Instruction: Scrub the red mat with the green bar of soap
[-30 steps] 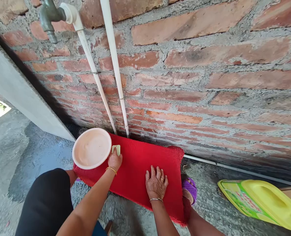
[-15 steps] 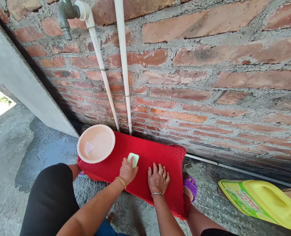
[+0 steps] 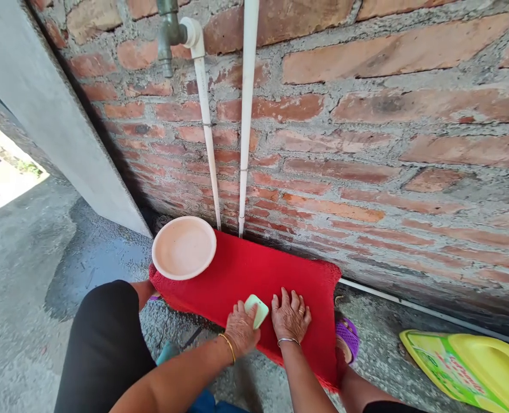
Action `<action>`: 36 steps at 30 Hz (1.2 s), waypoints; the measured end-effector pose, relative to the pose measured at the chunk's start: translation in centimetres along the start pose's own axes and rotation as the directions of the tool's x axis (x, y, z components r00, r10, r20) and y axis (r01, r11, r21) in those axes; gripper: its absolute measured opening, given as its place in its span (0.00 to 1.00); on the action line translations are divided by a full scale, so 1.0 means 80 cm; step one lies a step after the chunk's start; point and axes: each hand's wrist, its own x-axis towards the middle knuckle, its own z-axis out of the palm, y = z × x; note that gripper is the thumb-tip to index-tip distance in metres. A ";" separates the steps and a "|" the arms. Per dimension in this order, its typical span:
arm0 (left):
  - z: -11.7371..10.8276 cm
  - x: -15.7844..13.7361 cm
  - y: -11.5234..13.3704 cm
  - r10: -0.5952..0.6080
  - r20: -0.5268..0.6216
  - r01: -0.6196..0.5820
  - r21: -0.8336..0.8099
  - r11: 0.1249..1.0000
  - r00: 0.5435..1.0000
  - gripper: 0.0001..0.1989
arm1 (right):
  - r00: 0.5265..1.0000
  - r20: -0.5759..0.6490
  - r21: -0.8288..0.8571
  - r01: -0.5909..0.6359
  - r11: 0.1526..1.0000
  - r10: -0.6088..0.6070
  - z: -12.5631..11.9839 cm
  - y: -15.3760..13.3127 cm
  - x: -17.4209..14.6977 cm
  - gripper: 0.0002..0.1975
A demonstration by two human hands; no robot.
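Note:
My left hand (image 3: 243, 331), with a gold-coloured bangle at its wrist, grips a pale green bar of soap (image 3: 257, 310). The soap rests against a wet-looking red cloth (image 3: 254, 264), close to its near edge. Just to the right, my right hand (image 3: 291, 315) lies flat on the same cloth with fingers spread, a ring and a silver-coloured bangle showing. The cloth is draped over a low support that it hides. A pale pink basin (image 3: 184, 248) stands on the cloth's far left end; liquid in it is hard to make out.
Behind the cloth rises a brick wall (image 3: 349, 149) with white pipes (image 3: 246, 115) and a grey tap (image 3: 167, 43). A grey slab (image 3: 77, 115) leans at left. A yellow bottle (image 3: 473, 367) lies at lower right, near a purple shoe (image 3: 348, 338). The concrete floor is wet at left.
My left hand has drawn the soap towards me, to the cloth's near edge. My right hand keeps its place on the cloth. The whole scene has shifted rightward in view.

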 end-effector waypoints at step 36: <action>-0.014 -0.055 -0.079 -0.158 -0.062 0.162 0.063 0.985 0.985 0.35 | 0.997 0.069 0.020 -0.026 0.999 0.024 -0.005 -0.007 -0.001 0.21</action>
